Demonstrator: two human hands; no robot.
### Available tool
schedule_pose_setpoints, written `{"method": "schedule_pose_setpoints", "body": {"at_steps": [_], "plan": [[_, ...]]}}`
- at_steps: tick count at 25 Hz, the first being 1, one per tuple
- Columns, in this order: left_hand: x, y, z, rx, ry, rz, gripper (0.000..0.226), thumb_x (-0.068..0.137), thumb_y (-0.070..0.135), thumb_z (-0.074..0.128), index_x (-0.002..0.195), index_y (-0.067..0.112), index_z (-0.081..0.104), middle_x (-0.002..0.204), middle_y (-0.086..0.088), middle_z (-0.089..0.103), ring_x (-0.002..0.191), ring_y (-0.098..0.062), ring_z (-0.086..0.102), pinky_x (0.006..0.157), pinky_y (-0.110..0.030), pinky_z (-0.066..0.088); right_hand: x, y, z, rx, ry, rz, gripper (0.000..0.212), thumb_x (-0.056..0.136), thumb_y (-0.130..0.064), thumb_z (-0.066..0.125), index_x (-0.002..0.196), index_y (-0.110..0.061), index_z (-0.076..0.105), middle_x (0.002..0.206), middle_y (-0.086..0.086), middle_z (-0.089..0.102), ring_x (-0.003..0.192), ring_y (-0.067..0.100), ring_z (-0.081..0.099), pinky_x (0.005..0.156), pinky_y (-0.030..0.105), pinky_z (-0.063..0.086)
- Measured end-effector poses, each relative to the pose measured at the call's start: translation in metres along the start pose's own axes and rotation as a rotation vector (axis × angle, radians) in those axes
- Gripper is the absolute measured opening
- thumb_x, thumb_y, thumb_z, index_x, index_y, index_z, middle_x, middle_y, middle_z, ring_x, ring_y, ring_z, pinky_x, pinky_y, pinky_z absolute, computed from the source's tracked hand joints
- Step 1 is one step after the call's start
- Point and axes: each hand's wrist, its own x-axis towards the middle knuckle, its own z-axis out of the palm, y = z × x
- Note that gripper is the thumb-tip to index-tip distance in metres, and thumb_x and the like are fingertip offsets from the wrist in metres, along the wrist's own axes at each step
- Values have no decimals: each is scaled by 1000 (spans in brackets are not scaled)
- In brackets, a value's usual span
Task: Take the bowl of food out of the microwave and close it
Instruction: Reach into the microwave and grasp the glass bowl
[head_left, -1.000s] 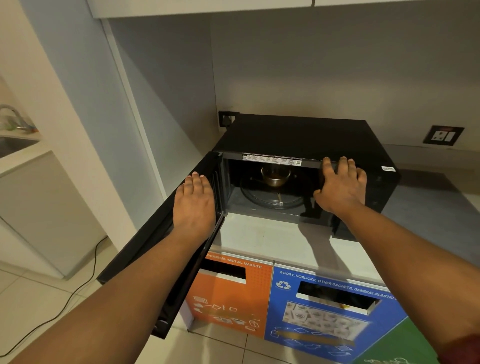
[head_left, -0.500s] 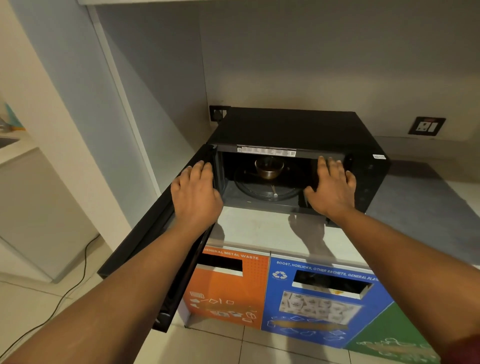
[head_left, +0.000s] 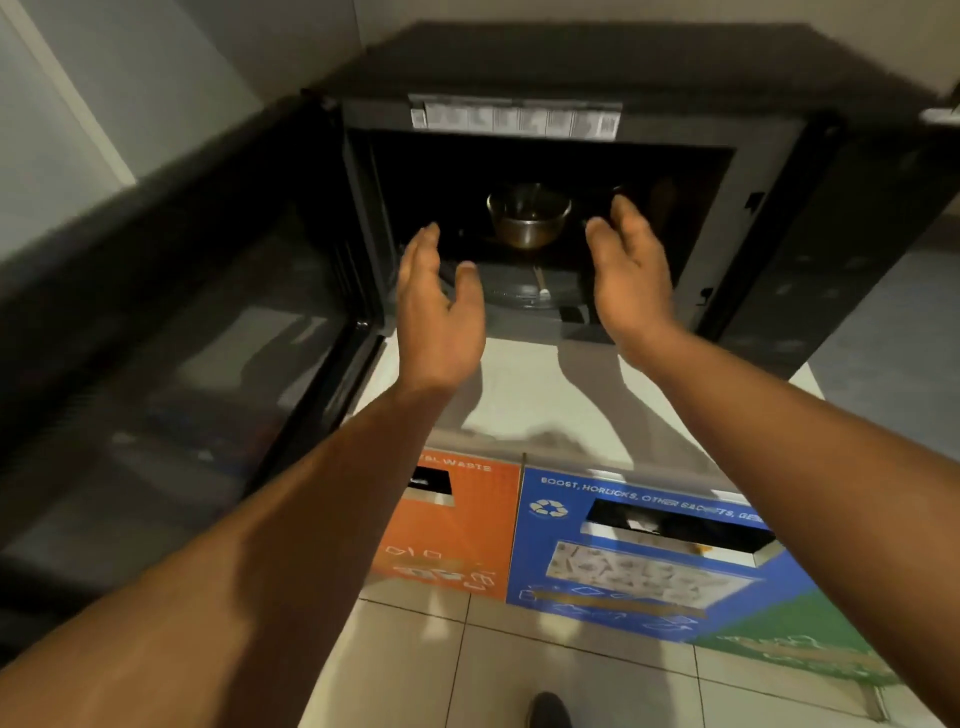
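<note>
A black microwave (head_left: 613, 57) stands on a white counter with its door (head_left: 171, 322) swung wide to the left. Inside the dark cavity a small metal bowl (head_left: 528, 215) sits on the glass turntable (head_left: 519, 291). My left hand (head_left: 439, 306) is at the cavity's mouth, left of and below the bowl, fingers apart, palm facing right. My right hand (head_left: 628, 273) is at the bowl's right, fingers apart, palm facing left. Neither hand touches the bowl.
The white counter (head_left: 545, 395) runs in front of the microwave. Below it are an orange waste bin front (head_left: 457, 525) and a blue recycling bin front (head_left: 639, 551) with slots. Tiled floor and a shoe (head_left: 548, 709) lie beneath.
Both hands have left the door edge and the microwave's front frame and moved into the cavity mouth on either side of the bowl. The camera has come closer and lower.
</note>
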Motion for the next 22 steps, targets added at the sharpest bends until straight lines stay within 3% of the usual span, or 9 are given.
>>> {"method": "schedule_pose_setpoints", "body": {"at_steps": [2, 5, 6, 7, 8, 10, 11, 14, 22], "plan": [[22, -22, 27, -121, 12, -22, 54, 105, 23, 51, 156, 15, 36, 163, -3, 36, 148, -14, 36, 106, -2, 27, 26, 21, 13, 121, 26, 6, 54, 102, -35, 46, 152, -16, 40, 155, 3, 46, 140, 13, 43, 114, 27, 33], [61, -42, 50, -254, 36, -45, 53, 106, 24, 48, 157, 14, 35, 160, -4, 44, 145, -16, 42, 120, -29, 34, 60, 42, 22, 246, 35, 27, 20, 102, -34, 44, 107, -23, 59, 105, 0, 64, 87, -2, 55, 82, 24, 44], [75, -46, 56, -279, 38, -62, 53, 107, 24, 47, 156, 13, 35, 158, -5, 46, 144, -17, 44, 122, -34, 34, 71, 48, 24, 279, 34, 29, 22, 102, -33, 44, 98, -18, 59, 123, 16, 55, 74, -1, 51, 71, 23, 42], [87, -49, 62, -331, 29, -82, 51, 107, 23, 46, 155, 11, 36, 155, -7, 49, 142, -18, 46, 122, -37, 33, 81, 53, 27, 306, 32, 29, 28, 102, -32, 44, 95, -10, 59, 92, -14, 34, 65, -1, 47, 64, 21, 39], [97, -51, 67, -399, 4, -108, 48, 107, 23, 45, 152, 9, 40, 152, -10, 53, 140, -20, 49, 122, -38, 34, 91, 59, 29, 312, 29, 30, 32, 102, -31, 44, 97, -4, 61, 79, 4, 55, 61, -1, 46, 59, 19, 38], [110, -53, 79, -496, -66, -168, 39, 107, 24, 44, 141, 7, 52, 140, -12, 62, 132, -25, 56, 117, -41, 40, 104, 67, 35, 334, -2, 53, 38, 102, -31, 44, 113, 3, 57, 85, 12, 64, 67, 4, 51, 62, 19, 42], [112, -52, 83, -514, -99, -196, 34, 107, 25, 43, 134, 9, 58, 132, -11, 65, 127, -26, 59, 114, -40, 43, 106, 67, 38, 365, -17, 68, 39, 102, -32, 44, 118, 2, 55, 115, 27, 63, 75, 11, 55, 69, 27, 46], [125, -45, 100, -530, -170, -221, 34, 107, 20, 37, 120, 7, 65, 126, -20, 70, 122, -34, 63, 113, -47, 46, 122, 71, 41, 393, -24, 130, 41, 101, -33, 45, 122, 0, 60, 112, 24, 68, 99, 31, 63, 87, 50, 48], [142, -42, 122, -519, -170, -240, 33, 107, 26, 39, 114, 13, 68, 117, -14, 75, 107, -28, 72, 94, -38, 59, 145, 82, 52, 374, -124, 203, 35, 101, -41, 45, 124, -20, 60, 108, -4, 67, 99, 9, 60, 82, 25, 43]]}}
